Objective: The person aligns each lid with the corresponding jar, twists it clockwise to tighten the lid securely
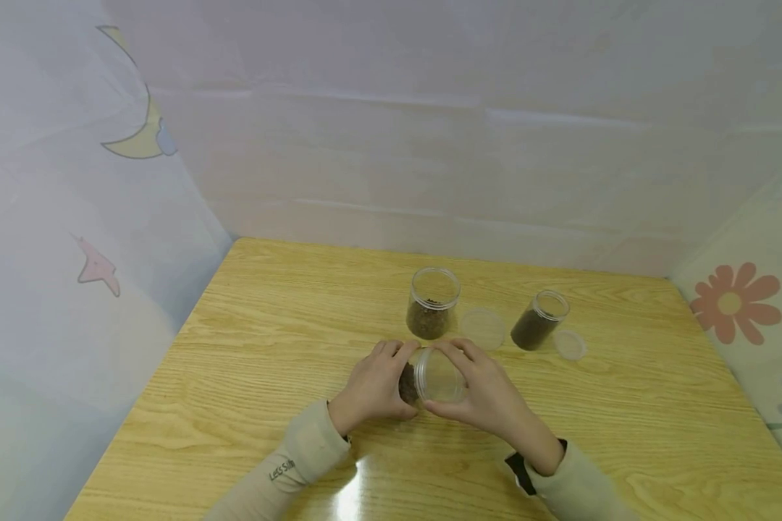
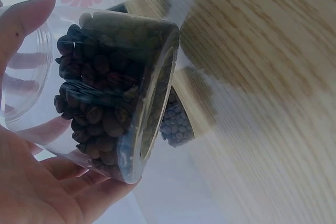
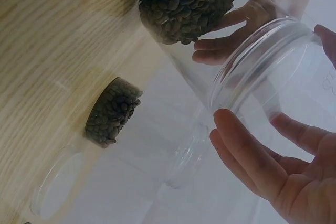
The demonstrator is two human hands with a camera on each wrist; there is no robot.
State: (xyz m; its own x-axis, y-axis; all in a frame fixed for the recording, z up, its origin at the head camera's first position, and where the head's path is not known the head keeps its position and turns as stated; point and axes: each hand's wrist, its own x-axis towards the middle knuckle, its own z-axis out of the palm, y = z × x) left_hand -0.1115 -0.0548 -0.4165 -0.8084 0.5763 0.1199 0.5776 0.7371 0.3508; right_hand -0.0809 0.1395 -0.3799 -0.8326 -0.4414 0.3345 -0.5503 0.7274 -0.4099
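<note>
My left hand grips a clear plastic jar around its side. Dark brown coffee beans fill its lower part. The jar is above the table, its mouth toward my right hand. That hand holds a clear round lid by its rim, at the jar's mouth. In the right wrist view the thumb and fingers spread around this rim. Whether the lid is seated or just resting against the mouth, I cannot tell.
Behind my hands stands an open jar partly filled with beans, a loose clear lid beside it. Farther right is a narrower open jar with dark contents, next to a smaller lid. Wood-grain table; patterned cloth behind.
</note>
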